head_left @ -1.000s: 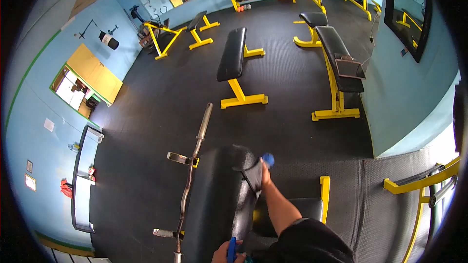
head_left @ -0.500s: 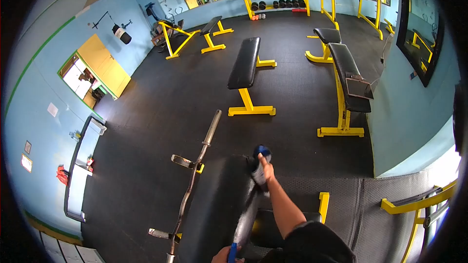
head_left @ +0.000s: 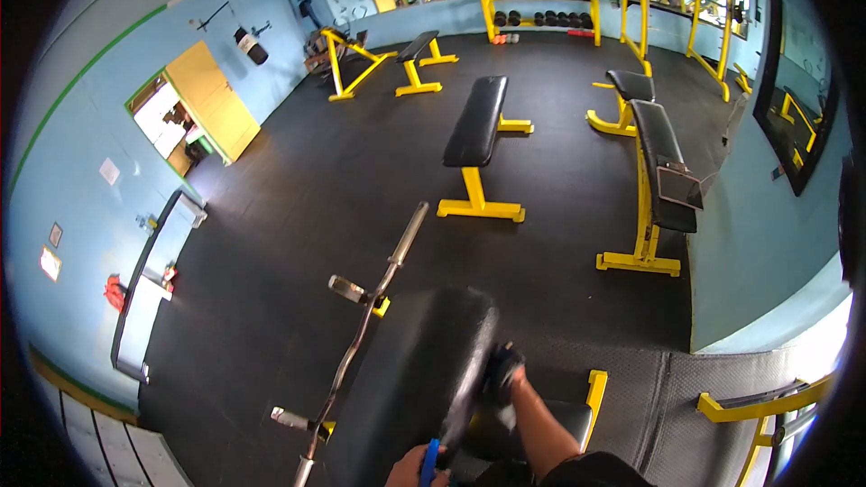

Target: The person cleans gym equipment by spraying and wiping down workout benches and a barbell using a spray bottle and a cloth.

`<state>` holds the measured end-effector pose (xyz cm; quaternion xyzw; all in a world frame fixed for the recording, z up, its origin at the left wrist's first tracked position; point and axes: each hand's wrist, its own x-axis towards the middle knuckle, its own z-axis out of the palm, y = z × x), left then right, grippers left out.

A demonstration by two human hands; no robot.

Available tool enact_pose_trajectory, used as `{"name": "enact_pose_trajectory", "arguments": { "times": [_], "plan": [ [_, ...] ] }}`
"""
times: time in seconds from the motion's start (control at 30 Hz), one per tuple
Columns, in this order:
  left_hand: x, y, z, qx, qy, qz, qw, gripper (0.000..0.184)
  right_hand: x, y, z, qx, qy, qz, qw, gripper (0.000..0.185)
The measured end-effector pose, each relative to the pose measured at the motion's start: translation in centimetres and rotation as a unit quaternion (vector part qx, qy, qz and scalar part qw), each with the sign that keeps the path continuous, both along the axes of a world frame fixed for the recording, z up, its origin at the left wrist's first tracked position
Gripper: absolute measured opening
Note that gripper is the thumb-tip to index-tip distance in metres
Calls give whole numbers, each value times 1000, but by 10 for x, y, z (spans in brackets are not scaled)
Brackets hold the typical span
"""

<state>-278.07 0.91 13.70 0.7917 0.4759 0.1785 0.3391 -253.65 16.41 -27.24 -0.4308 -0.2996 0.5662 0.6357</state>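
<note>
My right hand (head_left: 516,373) is closed around a dark, bunched cloth (head_left: 502,362) with some blue on it. The cloth is at the right side of a thick black padded bench top (head_left: 410,370), and the palm side of the hand is hidden. At the bottom edge of the view, my left hand (head_left: 408,467) grips a narrow blue object (head_left: 429,462), mostly cut off, whose kind I cannot make out. Left of the pad, a bent metal curl bar (head_left: 354,356) lies across two metal holders.
A lower black seat (head_left: 564,417) with a yellow frame is under my right forearm. Ahead stand a flat bench (head_left: 476,122) and an adjustable bench (head_left: 657,140) with a tablet-like device (head_left: 678,187) on it. Yellow rails (head_left: 767,404) are at right; a dumbbell rack (head_left: 543,16) is at the back.
My right hand and the cloth have moved back toward me along the pad's right side, from its far corner. My left hand has barely moved. The view has shifted slightly.
</note>
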Motion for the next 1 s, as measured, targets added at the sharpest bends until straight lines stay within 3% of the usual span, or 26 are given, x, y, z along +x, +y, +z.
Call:
{"name": "enact_pose_trajectory", "arguments": {
  "times": [0.03,0.07,0.1,0.13,0.17,0.2,0.27,0.33,0.4,0.47,0.5,0.57,0.6,0.67,0.73,0.8,0.87,0.9,0.97,1.0],
  "plan": [
    [1,0,3,-57,-15,17,998,61,11,1,156,-238,149,-78,957,63],
    [3,1,7,-113,-33,35,992,60,35,20,136,-126,254,-95,954,70],
    [5,3,15,-120,-33,47,991,60,45,29,201,-116,230,-138,956,79],
    [9,6,25,-148,-30,47,987,60,67,60,173,-83,162,-94,979,81],
    [12,6,30,-174,-28,43,983,61,69,74,183,-70,-204,-122,969,77],
    [14,5,32,-180,-29,47,982,61,67,86,202,-43,-542,-133,829,73],
    [18,2,33,-219,-66,58,972,62,32,118,252,-180,-501,-98,841,63],
    [16,-6,25,-153,-57,58,985,64,-12,89,311,-164,-569,-19,806,60],
    [17,1,30,-83,-51,65,993,66,-39,48,314,-65,-687,-42,722,61],
    [22,15,55,-309,-33,132,941,51,-53,8,311,15,-716,15,698,58],
    [16,16,45,-310,-39,139,940,51,-53,1,307,21,-718,22,695,58],
    [6,16,12,-210,-62,83,972,48,-46,-4,302,51,-715,96,690,63],
    [9,18,13,-214,-68,95,970,48,-43,7,308,56,-717,109,686,63],
    [13,28,17,-219,-54,87,970,43,-37,52,320,-54,-762,107,636,62],
    [11,32,11,-241,-32,62,968,42,-29,94,299,-47,-746,7,664,61],
    [11,32,13,-258,-9,36,965,41,-19,124,327,-136,-643,98,747,61],
    [17,27,16,-229,-14,109,967,41,-21,131,338,-194,-625,121,746,58],
    [13,24,14,-228,-18,120,966,41,-31,120,327,-102,-688,38,717,52],
    [6,28,8,-177,-13,119,977,41,-48,84,315,31,-774,13,632,48],
    [3,31,9,-174,-21,125,977,41,-59,62,305,88,-769,17,633,45]
  ]
}}
